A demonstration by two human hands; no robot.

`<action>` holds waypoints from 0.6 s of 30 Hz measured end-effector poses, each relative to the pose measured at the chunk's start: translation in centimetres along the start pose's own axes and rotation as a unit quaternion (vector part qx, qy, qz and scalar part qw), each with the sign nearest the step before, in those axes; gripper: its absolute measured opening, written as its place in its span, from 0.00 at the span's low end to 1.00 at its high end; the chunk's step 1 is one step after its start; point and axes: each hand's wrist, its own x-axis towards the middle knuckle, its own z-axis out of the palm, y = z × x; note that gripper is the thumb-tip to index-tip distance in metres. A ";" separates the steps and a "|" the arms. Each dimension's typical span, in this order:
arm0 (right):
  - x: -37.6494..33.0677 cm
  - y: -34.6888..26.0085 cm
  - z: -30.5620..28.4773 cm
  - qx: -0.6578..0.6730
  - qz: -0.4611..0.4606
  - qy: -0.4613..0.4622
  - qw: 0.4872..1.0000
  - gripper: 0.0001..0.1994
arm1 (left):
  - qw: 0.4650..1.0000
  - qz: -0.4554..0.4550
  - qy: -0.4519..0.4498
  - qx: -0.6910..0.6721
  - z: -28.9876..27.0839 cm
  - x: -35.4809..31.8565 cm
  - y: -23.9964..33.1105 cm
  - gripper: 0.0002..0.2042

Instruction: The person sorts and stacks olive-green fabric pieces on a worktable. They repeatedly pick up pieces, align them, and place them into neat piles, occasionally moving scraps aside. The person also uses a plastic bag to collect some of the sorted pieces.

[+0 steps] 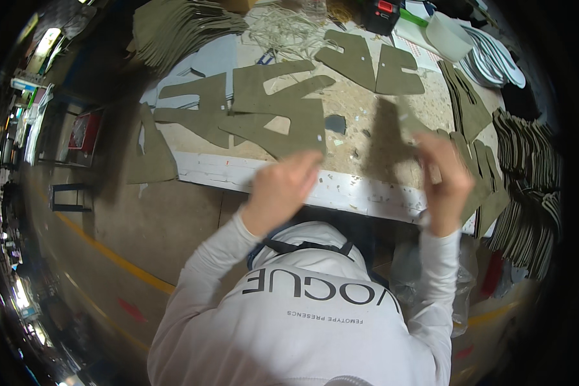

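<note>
My left hand [282, 192] is at the table's front edge, fingers closed in a pinch and slightly blurred. Its fingertips overlap the near corner of an olive-green cut piece [302, 125] with an angled notch; whether they grip it is hidden. Farther right, my right hand [447, 177] is raised over the table, smeared by motion, its fingers curled. At those fingertips is a blurred olive cut piece [413, 121] with a pale mark, apparently held. More olive pieces [206, 106] overlap at the left, and two pieces [354, 61] lie side by side farther back.
Olive stacks stand at the back left [174, 32] and along the right side [527, 174]. Pale strips [283, 32] are heaped at the back, near a white bowl [448, 37] and grey-white curved pieces [492, 58]. A dark scrap [334, 123] lies mid-table. One piece [149, 151] overhangs the left edge.
</note>
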 end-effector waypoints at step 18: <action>-9.3 -5.5 4.6 0.088 0.028 -0.128 0.987 0.18 | 0.991 0.132 0.011 -0.025 3.4 -4.4 1.7 0.15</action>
